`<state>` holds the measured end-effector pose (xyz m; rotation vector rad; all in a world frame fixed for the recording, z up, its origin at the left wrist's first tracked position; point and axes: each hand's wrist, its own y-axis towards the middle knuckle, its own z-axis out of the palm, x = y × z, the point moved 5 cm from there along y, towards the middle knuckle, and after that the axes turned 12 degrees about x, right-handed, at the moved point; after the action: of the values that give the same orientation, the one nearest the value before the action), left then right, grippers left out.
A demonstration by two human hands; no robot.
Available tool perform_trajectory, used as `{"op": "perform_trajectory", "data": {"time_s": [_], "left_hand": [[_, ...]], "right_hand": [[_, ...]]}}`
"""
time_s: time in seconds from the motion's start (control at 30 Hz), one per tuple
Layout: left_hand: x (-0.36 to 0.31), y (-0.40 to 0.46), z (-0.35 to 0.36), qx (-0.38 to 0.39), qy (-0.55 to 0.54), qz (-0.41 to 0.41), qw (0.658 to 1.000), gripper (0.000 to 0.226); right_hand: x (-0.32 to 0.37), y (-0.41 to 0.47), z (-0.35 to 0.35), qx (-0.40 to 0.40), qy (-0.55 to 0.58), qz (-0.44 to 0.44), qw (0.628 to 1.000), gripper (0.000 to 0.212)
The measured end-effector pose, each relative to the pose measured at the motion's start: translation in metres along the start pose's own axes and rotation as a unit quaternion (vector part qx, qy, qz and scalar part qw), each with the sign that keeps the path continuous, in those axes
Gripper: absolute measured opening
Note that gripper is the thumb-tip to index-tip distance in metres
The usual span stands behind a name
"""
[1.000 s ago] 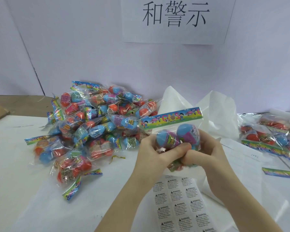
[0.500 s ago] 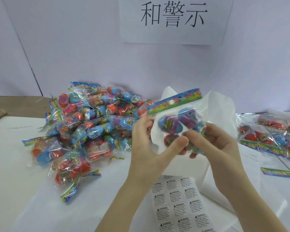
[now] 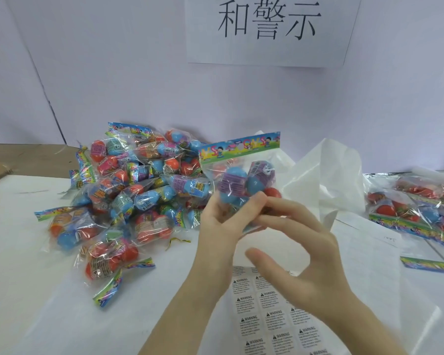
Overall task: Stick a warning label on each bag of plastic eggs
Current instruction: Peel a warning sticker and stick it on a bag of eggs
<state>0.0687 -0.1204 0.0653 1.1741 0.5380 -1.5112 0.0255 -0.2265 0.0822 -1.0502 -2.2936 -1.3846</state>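
A clear bag of plastic eggs (image 3: 244, 180) is held up above the middle of the tabletop (image 3: 23, 252). Inside it I see two blue eggs with purple wrappers and one red egg behind them, and on top is a colourful paper header, a little tilted. The left hand (image 3: 219, 226) grips the bag from below, thumb in front and the other fingers behind the plastic. The right hand (image 3: 308, 254) is just beside it, with palm turned to the left; its long fingers are stretched and touch the lower part of the bag, and the thumb stands apart underneath, holding nothing.

On the near side, below both hands, lies a sheet of warning labels (image 3: 274, 319), partly covered by the forearms. At the far left is a big pile of bags (image 3: 133, 190) with red and blue eggs, one over another. At the right edge some more bags (image 3: 420, 208) lie flat. Behind the hands is crumpled white plastic (image 3: 326, 175), and on the wall hangs a paper sign (image 3: 269, 26) with three characters
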Motion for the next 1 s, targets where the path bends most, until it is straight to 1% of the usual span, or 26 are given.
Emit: {"op": "perform_trajectory", "data": {"time_s": [0.03, 0.1, 0.17, 0.2, 0.23, 0.3, 0.33, 0.37, 0.43, 0.53, 0.57, 0.67, 0.73, 0.77, 0.83, 0.9, 1.0], "left_hand": [[0.000, 0.000, -0.002, -0.008, -0.003, -0.005, 1.000, 0.026], [0.000, 0.001, -0.004, -0.021, -0.010, -0.017, 1.000, 0.022], [0.000, 0.002, -0.004, -0.019, -0.021, -0.024, 0.999, 0.020], [0.000, 0.003, -0.004, -0.013, -0.023, -0.024, 0.999, 0.020], [-0.001, 0.003, -0.003, -0.007, -0.022, -0.024, 0.999, 0.022], [-0.002, 0.003, -0.004, 0.000, -0.005, -0.016, 1.000, 0.023], [-0.003, 0.003, -0.005, 0.001, 0.009, -0.008, 1.000, 0.022], [-0.004, 0.004, -0.006, 0.001, 0.026, -0.003, 1.000, 0.022], [-0.004, 0.004, -0.007, 0.008, 0.049, -0.005, 0.999, 0.023], [-0.002, 0.004, -0.005, 0.012, 0.051, -0.027, 0.998, 0.052], [-0.002, 0.004, -0.005, 0.007, 0.045, -0.033, 0.998, 0.056], [0.000, 0.004, -0.005, -0.004, 0.028, -0.038, 0.999, 0.057], [-0.001, 0.004, -0.006, -0.006, 0.033, -0.036, 0.999, 0.058], [-0.001, 0.004, -0.006, -0.003, 0.036, -0.036, 0.999, 0.057], [-0.001, 0.004, -0.005, 0.006, 0.042, -0.038, 0.998, 0.051], [0.001, 0.004, -0.005, 0.014, 0.054, -0.042, 0.998, 0.045], [0.001, 0.004, -0.004, 0.016, 0.063, -0.043, 0.997, 0.045]], "right_hand": [[0.000, 0.000, -0.002, -0.015, 0.014, 0.004, 1.000, 0.028], [0.000, 0.000, -0.011, -0.074, -0.001, 0.015, 0.997, 0.024], [-0.004, 0.000, -0.021, -0.127, -0.027, 0.047, 0.990, 0.028], [-0.008, 0.000, -0.022, -0.135, -0.017, 0.075, 0.988, 0.032], [-0.012, 0.000, -0.022, -0.128, 0.018, 0.112, 0.985, 0.035], [-0.023, 0.000, -0.015, -0.099, 0.139, 0.171, 0.970, 0.035], [-0.027, -0.001, -0.012, -0.091, 0.188, 0.182, 0.961, 0.030], [-0.029, -0.002, -0.011, -0.091, 0.208, 0.185, 0.956, 0.026], [-0.027, -0.002, -0.011, -0.096, 0.201, 0.175, 0.959, 0.026], [-0.022, -0.002, -0.012, -0.118, 0.167, 0.154, 0.967, 0.033], [-0.021, -0.002, -0.014, -0.130, 0.154, 0.154, 0.967, 0.032], [-0.019, -0.003, -0.019, -0.155, 0.135, 0.154, 0.966, 0.029], [-0.018, -0.002, -0.021, -0.153, 0.125, 0.143, 0.970, 0.024], [-0.018, -0.001, -0.022, -0.151, 0.128, 0.142, 0.970, 0.019], [-0.020, -0.001, -0.023, -0.143, 0.140, 0.149, 0.968, 0.013], [-0.022, 0.000, -0.023, -0.132, 0.140, 0.157, 0.969, 0.013], [-0.025, 0.000, -0.023, -0.118, 0.101, 0.163, 0.974, 0.019]]}}
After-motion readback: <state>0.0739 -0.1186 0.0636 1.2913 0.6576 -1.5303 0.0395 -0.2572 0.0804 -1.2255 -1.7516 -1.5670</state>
